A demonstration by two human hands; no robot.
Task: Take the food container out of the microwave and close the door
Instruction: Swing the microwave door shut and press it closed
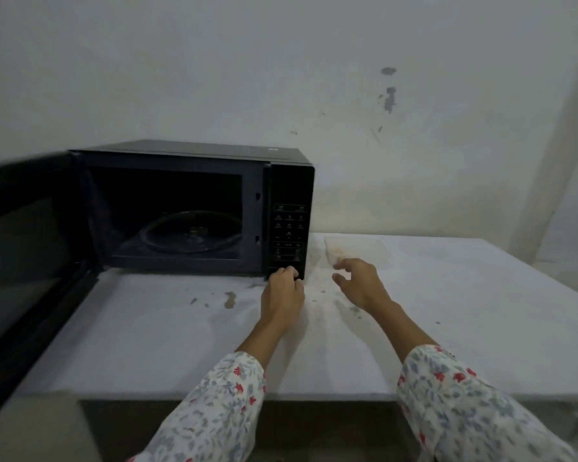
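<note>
the food container (pixel 357 250) already sits on the desk (pixel 481 311) near its back edge, beside the microwave (pixel 194 208). both hands are empty, fingers loosely curled: left hand (pixel 282 290), right hand (pixel 359 283). next, push the open door (pixel 24 255) by its outer edge until it latches.

A white surface (pixel 447 328) fills the lower half of the view, its top marked by grey chips of missing coating (pixel 229 299) near the middle and by a pale, dusty smear (pixel 317 295) a little to their right. Behind it rises a whitish wall (pixel 214 61), scuffed, with grey patches of flaked paint (pixel 389 95) at upper right; a pale vertical pillar (pixel 561 145) stands at the far right, and the surface's front edge (pixel 314 396) drops into shadow
</note>
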